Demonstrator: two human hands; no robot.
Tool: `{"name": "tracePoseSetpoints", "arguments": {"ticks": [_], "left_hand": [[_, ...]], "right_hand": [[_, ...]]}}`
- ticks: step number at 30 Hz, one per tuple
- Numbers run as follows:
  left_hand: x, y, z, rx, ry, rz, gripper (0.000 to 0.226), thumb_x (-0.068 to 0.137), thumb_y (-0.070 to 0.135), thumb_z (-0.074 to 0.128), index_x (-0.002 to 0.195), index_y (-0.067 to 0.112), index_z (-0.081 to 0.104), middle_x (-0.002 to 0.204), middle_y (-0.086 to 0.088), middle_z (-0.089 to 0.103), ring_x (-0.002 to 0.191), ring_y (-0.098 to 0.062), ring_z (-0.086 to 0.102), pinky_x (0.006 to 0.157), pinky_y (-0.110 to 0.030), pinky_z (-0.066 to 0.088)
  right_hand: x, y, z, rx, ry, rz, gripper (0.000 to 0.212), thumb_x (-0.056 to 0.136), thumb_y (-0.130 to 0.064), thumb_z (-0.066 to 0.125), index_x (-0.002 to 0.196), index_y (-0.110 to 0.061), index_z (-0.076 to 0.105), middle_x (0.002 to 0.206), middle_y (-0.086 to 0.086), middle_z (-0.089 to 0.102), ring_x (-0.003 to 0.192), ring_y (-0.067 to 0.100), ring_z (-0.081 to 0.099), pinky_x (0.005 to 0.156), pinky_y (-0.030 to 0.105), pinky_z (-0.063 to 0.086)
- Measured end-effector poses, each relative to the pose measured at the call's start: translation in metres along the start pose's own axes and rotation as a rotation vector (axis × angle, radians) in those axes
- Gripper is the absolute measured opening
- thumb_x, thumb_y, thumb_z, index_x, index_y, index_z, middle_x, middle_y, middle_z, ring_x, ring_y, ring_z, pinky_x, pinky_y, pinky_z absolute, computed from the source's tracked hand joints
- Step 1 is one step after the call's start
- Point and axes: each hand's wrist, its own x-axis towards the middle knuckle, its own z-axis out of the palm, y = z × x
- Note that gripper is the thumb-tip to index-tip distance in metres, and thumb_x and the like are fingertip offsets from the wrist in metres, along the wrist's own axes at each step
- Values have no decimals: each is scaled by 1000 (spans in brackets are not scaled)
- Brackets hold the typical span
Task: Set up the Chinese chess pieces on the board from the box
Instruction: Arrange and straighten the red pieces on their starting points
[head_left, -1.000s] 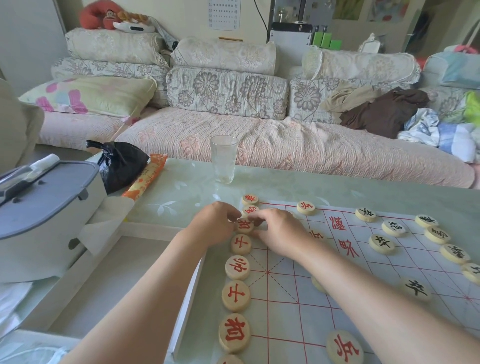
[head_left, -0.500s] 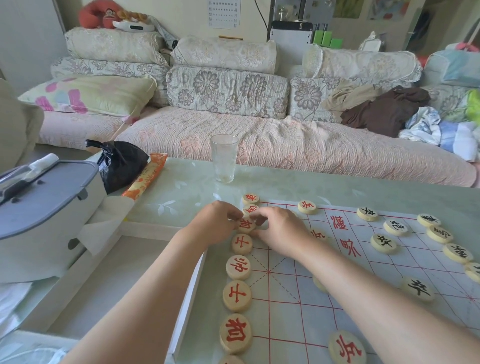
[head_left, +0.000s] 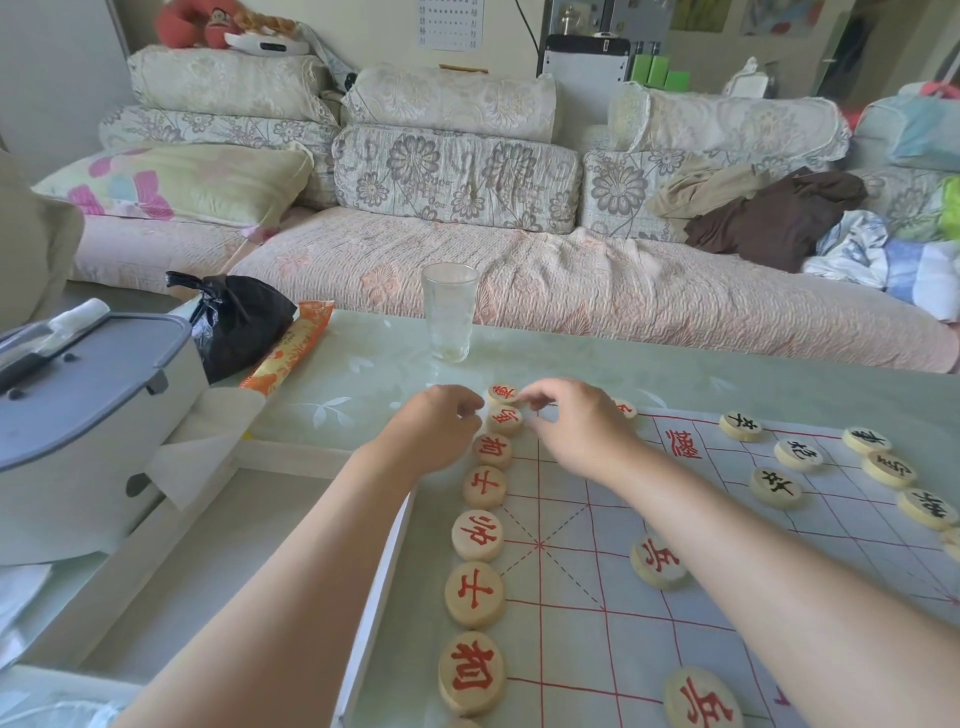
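Both hands sit at the far end of the red back row — the column of red pieces running along the board's (head_left: 649, 525) left edge, away from the camera. The left hand (head_left: 439, 434) is loosely curled, fingertips against the left side of the horse piece (head_left: 505, 419), second from the far end. The right hand (head_left: 576, 423) comes in from the other side, thumb and forefinger drawn together near the end piece (head_left: 502, 393); can't tell if it's actually pinching that disc or just nudging it. The two discs lie right between the hands, w/ the row's long axis pointing away from the person. The end piece looks a bit off the board's corner, so prob. the next move is a small push toward the corner — right hand's nearer for that. No box clearly in view.
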Motion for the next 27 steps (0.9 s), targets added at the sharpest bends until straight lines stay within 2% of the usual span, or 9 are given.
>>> {"name": "tracePoseSetpoints", "arguments": {"ticks": [4,8,11,14,17,20,22,25,27], "left_hand": [[12,4,6,27,-40,-30,32,94,20,50,123,22,62,124,2,63,112,-18,57,88,-22,41],[20,6,8,46,-83,-51,34,91,16,47,120,25,64,122,1,63,105,-17,58,81,-22,43],[25,6,7,7,-71,-48,37,89,12,47,120,22,64,123,1,64,109,-18,59,89,-24,46],[25,4,7,-52,-60,-52,40,89,9,47,124,19,63,126,0,62,113,-18,58,91,-23,44],[25,2,6,1,-63,-51,42,90,8,46,127,20,59,127,1,60,116,-18,55,93,-25,43],[27,1,7,-17,-54,-69,37,90,9,47,120,23,62,119,3,65,104,-16,58,85,-23,46],[27,2,8,-73,-54,-75,37,90,8,46,121,23,62,115,3,67,101,-15,59,81,-22,46],[25,3,9,-130,-64,-70,41,92,8,44,127,22,58,120,2,65,107,-17,58,83,-24,45],[25,2,8,-95,-69,-68,44,92,8,45,131,23,54,123,2,61,111,-18,56,85,-24,44]], "right_hand": [[18,-2,-3,-162,-90,-11,36,93,-20,62,124,-37,65,128,-10,64,118,17,59,87,27,45],[30,-7,5,-272,-144,-22,38,91,-20,58,121,-41,66,123,-12,66,112,18,61,80,28,46],[32,-8,6,-257,-151,-12,29,88,-33,66,117,-40,66,116,-13,67,108,16,61,81,29,48],[32,-6,1,-191,-152,-7,31,86,-45,70,116,-39,65,107,-14,67,99,12,61,78,28,47],[33,-2,2,-173,-153,-11,33,91,-32,65,124,-37,62,114,-15,65,97,10,58,74,26,40],[32,-1,6,-183,-159,-21,38,91,-23,62,127,-37,62,121,-15,65,104,12,59,79,28,44],[30,-1,7,-183,-151,-19,37,90,-32,66,127,-38,61,121,-14,65,111,14,59,83,29,45],[29,-2,6,-151,-173,9,43,87,-49,68,128,-38,59,119,-13,64,109,13,59,84,29,45],[30,-1,5,-173,-160,-11,39,90,-40,66,129,-38,59,124,-12,62,113,13,58,88,31,47]]}}
